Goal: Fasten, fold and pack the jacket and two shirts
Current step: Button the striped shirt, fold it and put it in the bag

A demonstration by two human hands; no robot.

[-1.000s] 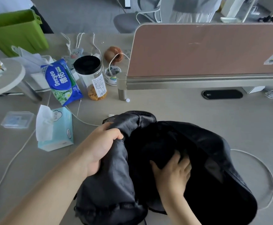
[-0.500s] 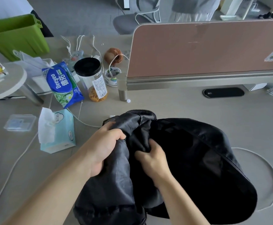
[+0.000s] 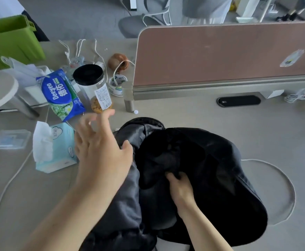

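Left hand now above dark bag

Soft daylight, bowed edges (blurry left hand)

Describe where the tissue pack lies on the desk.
In the head view, the tissue pack lies left of the bag, between a clear case and the left hand.
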